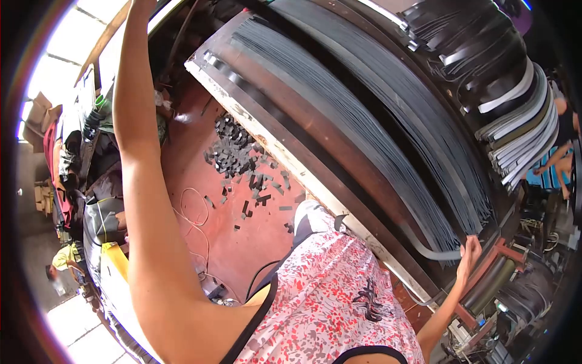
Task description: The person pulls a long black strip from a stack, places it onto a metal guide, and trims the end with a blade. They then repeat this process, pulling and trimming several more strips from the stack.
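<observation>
My right hand (469,250) is at the near right end of the long table, its fingers closed on the end of a grey strip (433,253) that bends away from the pile. Beside it lie long stacks of thin dark grey strips, one nearer stack (339,100) and one farther stack (388,79), running the length of the brown tabletop (315,127). A dark gap runs between the stacks. My left arm (140,164) reaches up past the top edge of the view, so that hand is hidden.
Small dark offcuts (233,148) lie heaped and scattered on the red floor (188,151), near a thin cable (197,224). Bundles of black and white strips (521,127) hang beyond the table. A red-framed roller (491,282) stands at right. Other people are in the background.
</observation>
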`<state>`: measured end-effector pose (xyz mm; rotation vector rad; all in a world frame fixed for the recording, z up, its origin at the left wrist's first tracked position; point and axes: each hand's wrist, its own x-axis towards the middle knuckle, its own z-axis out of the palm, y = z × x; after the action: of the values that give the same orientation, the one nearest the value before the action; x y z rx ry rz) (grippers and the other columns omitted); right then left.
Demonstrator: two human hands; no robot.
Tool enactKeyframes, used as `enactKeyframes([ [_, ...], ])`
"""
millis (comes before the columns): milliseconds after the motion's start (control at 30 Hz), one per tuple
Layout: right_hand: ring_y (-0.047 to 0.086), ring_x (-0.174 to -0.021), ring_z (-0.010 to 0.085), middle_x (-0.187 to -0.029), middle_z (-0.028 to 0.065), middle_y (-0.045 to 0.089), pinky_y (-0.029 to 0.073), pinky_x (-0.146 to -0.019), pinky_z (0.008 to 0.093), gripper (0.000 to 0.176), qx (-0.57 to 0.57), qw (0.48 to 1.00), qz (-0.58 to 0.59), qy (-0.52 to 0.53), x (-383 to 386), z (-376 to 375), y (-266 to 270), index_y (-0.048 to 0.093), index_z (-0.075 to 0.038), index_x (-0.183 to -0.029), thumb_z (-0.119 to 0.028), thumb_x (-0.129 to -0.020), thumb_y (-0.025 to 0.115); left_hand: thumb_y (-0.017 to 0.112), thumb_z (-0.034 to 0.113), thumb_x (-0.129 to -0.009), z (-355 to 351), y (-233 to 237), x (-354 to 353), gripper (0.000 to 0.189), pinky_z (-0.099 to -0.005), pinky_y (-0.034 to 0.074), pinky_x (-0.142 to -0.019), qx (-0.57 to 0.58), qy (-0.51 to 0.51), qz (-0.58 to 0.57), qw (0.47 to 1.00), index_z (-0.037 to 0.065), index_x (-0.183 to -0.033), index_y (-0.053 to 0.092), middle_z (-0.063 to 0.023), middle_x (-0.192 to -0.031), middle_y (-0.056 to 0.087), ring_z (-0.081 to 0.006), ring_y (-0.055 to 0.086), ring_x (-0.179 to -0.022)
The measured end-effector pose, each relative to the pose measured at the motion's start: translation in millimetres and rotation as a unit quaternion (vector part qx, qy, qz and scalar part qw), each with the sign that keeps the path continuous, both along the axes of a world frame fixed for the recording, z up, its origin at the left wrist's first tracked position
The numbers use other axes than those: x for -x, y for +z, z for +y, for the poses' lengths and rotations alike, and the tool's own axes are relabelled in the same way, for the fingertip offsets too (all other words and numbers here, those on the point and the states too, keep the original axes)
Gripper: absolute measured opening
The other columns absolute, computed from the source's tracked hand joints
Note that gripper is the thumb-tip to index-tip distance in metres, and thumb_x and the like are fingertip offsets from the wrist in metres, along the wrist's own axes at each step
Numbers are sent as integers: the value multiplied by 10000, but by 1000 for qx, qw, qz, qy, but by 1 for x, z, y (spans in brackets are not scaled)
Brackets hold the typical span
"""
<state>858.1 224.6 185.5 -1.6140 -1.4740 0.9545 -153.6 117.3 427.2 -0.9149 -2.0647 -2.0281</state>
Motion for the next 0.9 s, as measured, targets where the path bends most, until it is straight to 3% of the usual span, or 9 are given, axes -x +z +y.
enactKeyframes([
  [67,263,-641,96,-668,-15,252,246,-559,309,455,-21,980,-178,85,-29,-1,14,357,-15,-708,-302,-1000,556,752,236,-848,-17,-65,63,258,-278,519,-533,26,-22,-52,998,67,-1018,657,-46,-836,665,-152,647,-638],
  [100,266,-639,101,-666,-6,253,254,-558,321,467,-22,971,-224,83,-27,-10,24,345,-7,-701,-298,-1002,553,775,240,-829,-20,-93,56,257,-221,459,-509,2,41,-86,995,58,-962,654,-34,-814,644,-118,608,-616],
  [133,268,-637,105,-664,3,253,263,-557,333,478,-21,958,-273,83,-27,-19,33,334,0,-694,-294,-1004,550,776,199,-828,-32,-127,87,230,-208,408,-463,78,73,-42,993,44,-918,632,-48,-767,633,-116,581,-570],
  [200,276,-631,109,-648,11,255,276,-559,338,481,-47,948,-304,82,-50,-32,26,349,8,-683,-287,-998,562,767,153,-835,-37,-151,15,192,-221,385,-423,71,87,-115,987,61,-861,600,-38,-729,620,-112,581,-543],
  [267,302,-587,117,-600,49,297,285,-526,354,491,-1,949,-308,64,-54,-50,25,390,20,-653,-288,-974,598,735,107,-853,-41,-201,21,136,-237,408,-404,82,118,-161,976,38,-888,624,-38,-686,617,-116,601,-538],
  [333,293,-572,95,-585,22,311,269,-508,345,506,19,903,-422,77,-64,-66,26,398,1,-644,-325,-978,595,727,100,-856,-41,-242,26,155,-244,409,-397,115,115,-188,969,19,-939,624,-53,-735,626,-127,609,-539],
  [433,368,-544,328,-577,177,407,323,-542,460,501,2,858,-504,95,-52,-85,34,469,41,-667,-345,-967,583,720,106,-859,-39,-299,39,264,-252,429,-421,162,146,-205,954,-2,-1077,615,-67,-763,643,-132,621,-556],
  [567,494,-611,450,-627,229,524,360,-581,512,503,36,816,-572,75,-46,-100,36,541,31,-698,-390,-973,541,713,91,-858,-36,-343,38,324,-255,428,-426,184,133,-244,943,-10,-1140,588,-82,-788,655,-133,618,-555],
  [900,552,-669,485,-681,260,586,382,-588,537,507,96,806,-578,91,-46,-105,9,573,46,-749,-394,-990,500,709,89,-855,-28,-394,37,247,-248,499,-507,221,135,-256,931,-5,-1062,612,-74,-822,677,-147,662,-649],
])
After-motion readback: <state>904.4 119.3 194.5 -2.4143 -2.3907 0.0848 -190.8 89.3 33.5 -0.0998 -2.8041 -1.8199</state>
